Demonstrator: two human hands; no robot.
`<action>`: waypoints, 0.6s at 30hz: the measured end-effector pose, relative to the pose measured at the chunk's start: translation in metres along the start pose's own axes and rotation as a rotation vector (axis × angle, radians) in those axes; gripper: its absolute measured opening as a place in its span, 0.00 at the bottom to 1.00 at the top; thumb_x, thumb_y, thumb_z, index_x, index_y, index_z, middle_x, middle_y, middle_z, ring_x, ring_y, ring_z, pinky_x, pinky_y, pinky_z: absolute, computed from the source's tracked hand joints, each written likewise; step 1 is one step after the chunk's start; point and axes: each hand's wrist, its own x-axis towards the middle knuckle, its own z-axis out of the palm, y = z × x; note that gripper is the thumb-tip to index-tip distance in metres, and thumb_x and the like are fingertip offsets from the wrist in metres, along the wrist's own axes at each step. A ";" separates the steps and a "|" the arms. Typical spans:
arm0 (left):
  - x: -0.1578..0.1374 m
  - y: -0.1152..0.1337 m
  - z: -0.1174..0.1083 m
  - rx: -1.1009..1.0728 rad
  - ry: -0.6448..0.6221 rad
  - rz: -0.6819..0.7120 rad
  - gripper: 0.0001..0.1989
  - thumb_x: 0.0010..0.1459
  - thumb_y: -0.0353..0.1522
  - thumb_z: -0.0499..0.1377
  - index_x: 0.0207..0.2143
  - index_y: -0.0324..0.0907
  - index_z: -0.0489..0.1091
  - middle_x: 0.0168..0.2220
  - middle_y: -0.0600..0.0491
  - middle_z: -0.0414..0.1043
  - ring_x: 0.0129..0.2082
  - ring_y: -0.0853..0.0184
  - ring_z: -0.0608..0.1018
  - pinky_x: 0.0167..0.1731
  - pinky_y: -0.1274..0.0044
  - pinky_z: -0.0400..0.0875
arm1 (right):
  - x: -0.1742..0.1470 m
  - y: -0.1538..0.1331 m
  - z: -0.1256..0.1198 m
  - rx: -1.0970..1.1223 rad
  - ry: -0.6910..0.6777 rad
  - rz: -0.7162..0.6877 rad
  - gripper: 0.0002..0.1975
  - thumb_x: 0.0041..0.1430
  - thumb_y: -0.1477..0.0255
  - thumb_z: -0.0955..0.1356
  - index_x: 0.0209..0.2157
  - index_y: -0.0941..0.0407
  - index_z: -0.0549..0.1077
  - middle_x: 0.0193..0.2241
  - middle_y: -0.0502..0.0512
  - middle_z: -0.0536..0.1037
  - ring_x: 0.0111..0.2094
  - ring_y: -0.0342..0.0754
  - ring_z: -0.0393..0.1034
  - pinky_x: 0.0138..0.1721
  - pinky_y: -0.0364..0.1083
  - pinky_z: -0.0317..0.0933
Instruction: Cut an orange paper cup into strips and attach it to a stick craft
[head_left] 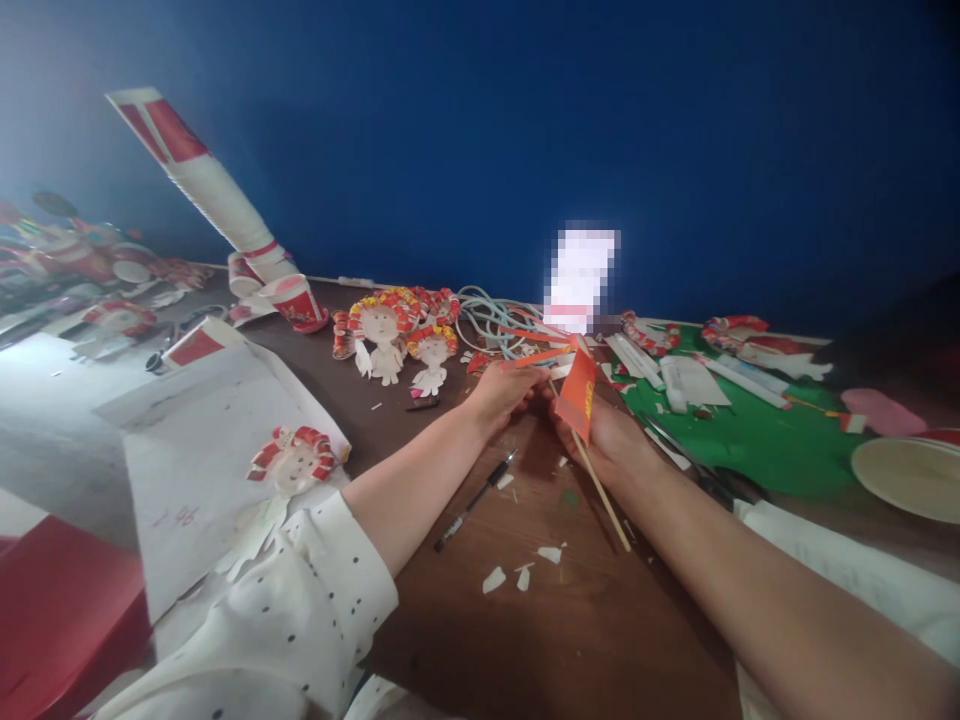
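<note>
Over the middle of the table, my right hand [600,430] is closed around a thin wooden stick [602,492] and a folded orange paper piece [576,388] with yellow marks. The stick slants down toward me, its lower end bare. My left hand [508,392] meets the right one from the other side, its fingers curled in at the paper's edge, where narrow orange strips [541,357] stick out to the left. Its fingertips are partly hidden, so what they pinch is unclear. A black pen [474,502] lies on the table just below my left hand.
Paper-cut figures with red and yellow hair [384,335] lean at the back left, beside pale cords [491,315]. A bright blurred screen [581,275] stands against the blue wall. Markers [742,380] and dark scissors [720,485] lie right, near a green sheet [772,440]. Paper scraps [495,579] lie in front.
</note>
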 end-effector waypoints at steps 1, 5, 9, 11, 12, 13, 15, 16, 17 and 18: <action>-0.001 0.000 0.000 -0.004 -0.005 -0.002 0.09 0.50 0.29 0.61 0.20 0.36 0.67 0.17 0.56 0.64 0.13 0.81 0.58 0.13 0.84 0.44 | -0.001 -0.002 0.001 0.067 0.026 0.049 0.04 0.52 0.71 0.68 0.26 0.53 0.69 0.17 0.49 0.70 0.18 0.44 0.66 0.13 0.39 0.61; -0.001 -0.001 0.000 -0.027 -0.031 0.001 0.08 0.50 0.30 0.62 0.21 0.36 0.68 0.17 0.56 0.64 0.13 0.81 0.58 0.13 0.84 0.45 | -0.002 -0.009 0.002 0.330 0.104 0.261 0.06 0.57 0.76 0.65 0.27 0.55 0.70 0.19 0.49 0.74 0.17 0.40 0.67 0.13 0.35 0.62; 0.002 -0.001 0.001 -0.008 0.008 -0.033 0.08 0.49 0.30 0.62 0.21 0.36 0.67 0.15 0.59 0.59 0.12 0.81 0.57 0.12 0.84 0.44 | -0.001 -0.009 -0.003 0.354 0.102 0.312 0.10 0.60 0.80 0.62 0.30 0.57 0.72 0.21 0.49 0.77 0.19 0.37 0.71 0.17 0.32 0.65; 0.002 0.000 0.002 -0.006 0.018 -0.057 0.08 0.50 0.29 0.62 0.21 0.36 0.67 0.14 0.59 0.57 0.12 0.81 0.56 0.12 0.84 0.44 | 0.001 -0.007 -0.005 0.354 0.094 0.299 0.09 0.61 0.80 0.62 0.33 0.57 0.73 0.22 0.48 0.78 0.21 0.38 0.73 0.19 0.33 0.67; 0.002 0.001 0.002 -0.011 0.016 -0.063 0.08 0.50 0.29 0.62 0.21 0.36 0.67 0.14 0.59 0.58 0.12 0.81 0.56 0.12 0.84 0.44 | 0.002 -0.006 -0.006 0.352 0.092 0.290 0.09 0.61 0.79 0.63 0.33 0.57 0.73 0.23 0.48 0.79 0.21 0.38 0.74 0.20 0.34 0.68; 0.002 0.001 0.002 -0.023 0.007 -0.060 0.09 0.49 0.30 0.63 0.21 0.36 0.67 0.14 0.59 0.58 0.12 0.81 0.57 0.12 0.84 0.44 | 0.002 -0.005 -0.007 0.350 0.093 0.283 0.08 0.62 0.78 0.63 0.33 0.57 0.74 0.23 0.49 0.79 0.22 0.39 0.74 0.20 0.34 0.69; 0.001 0.001 0.002 -0.047 -0.029 -0.043 0.10 0.47 0.31 0.65 0.21 0.36 0.67 0.15 0.58 0.59 0.12 0.81 0.57 0.12 0.85 0.44 | 0.004 -0.004 -0.008 0.348 0.106 0.272 0.07 0.62 0.76 0.64 0.33 0.58 0.74 0.22 0.51 0.79 0.22 0.40 0.74 0.20 0.35 0.69; 0.000 0.001 0.002 -0.057 -0.047 -0.034 0.11 0.46 0.31 0.66 0.21 0.35 0.67 0.15 0.58 0.60 0.12 0.81 0.57 0.12 0.85 0.44 | 0.004 -0.004 -0.008 0.349 0.105 0.269 0.07 0.62 0.75 0.64 0.33 0.58 0.74 0.22 0.51 0.79 0.21 0.40 0.74 0.20 0.36 0.70; 0.000 0.001 0.001 -0.067 -0.066 -0.026 0.12 0.45 0.32 0.67 0.21 0.35 0.67 0.15 0.58 0.60 0.12 0.81 0.56 0.12 0.85 0.44 | 0.004 -0.005 -0.008 0.348 0.099 0.270 0.08 0.63 0.74 0.64 0.33 0.58 0.74 0.21 0.51 0.79 0.21 0.40 0.74 0.20 0.36 0.70; -0.001 0.001 0.001 -0.075 -0.081 -0.020 0.12 0.45 0.32 0.67 0.21 0.35 0.67 0.15 0.58 0.61 0.12 0.81 0.56 0.11 0.85 0.43 | 0.004 -0.005 -0.009 0.346 0.093 0.272 0.08 0.63 0.74 0.64 0.33 0.57 0.74 0.21 0.51 0.79 0.21 0.40 0.74 0.20 0.36 0.70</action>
